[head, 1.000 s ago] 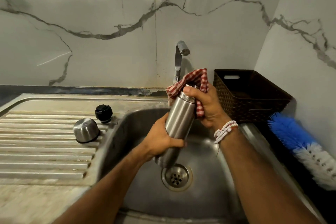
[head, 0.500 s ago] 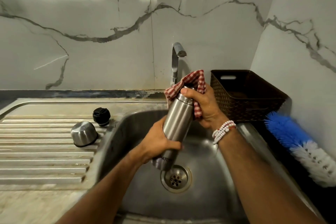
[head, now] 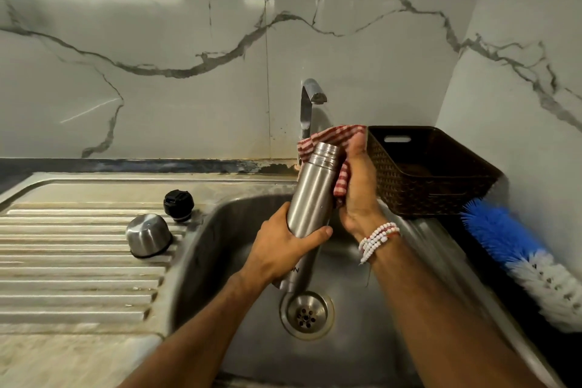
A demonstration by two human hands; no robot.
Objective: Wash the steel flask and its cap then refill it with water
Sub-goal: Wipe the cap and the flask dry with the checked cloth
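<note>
My left hand [head: 282, 247] grips the lower body of the steel flask [head: 310, 195], which is held tilted over the sink [head: 226, 261] with its open threaded mouth pointing up and away. A red-and-white checked cloth [head: 333, 135] wraps behind the flask's neck, and my right hand [head: 359, 189] holds it against the flask's right side. On the draining board lie the steel cup-cap [head: 148, 235], dome up, and the black stopper [head: 178, 203] just behind it.
The tap [head: 310, 101] stands behind the flask with no water running. A dark woven basket [head: 428, 173] sits at the right of the sink, and a blue-and-white bottle brush [head: 519, 258] lies in front of it. The drain [head: 307, 313] is below the flask.
My right hand and the cloth slid from over the flask's mouth down to its right side, uncovering the threaded neck. The flask now stands a little more upright.
</note>
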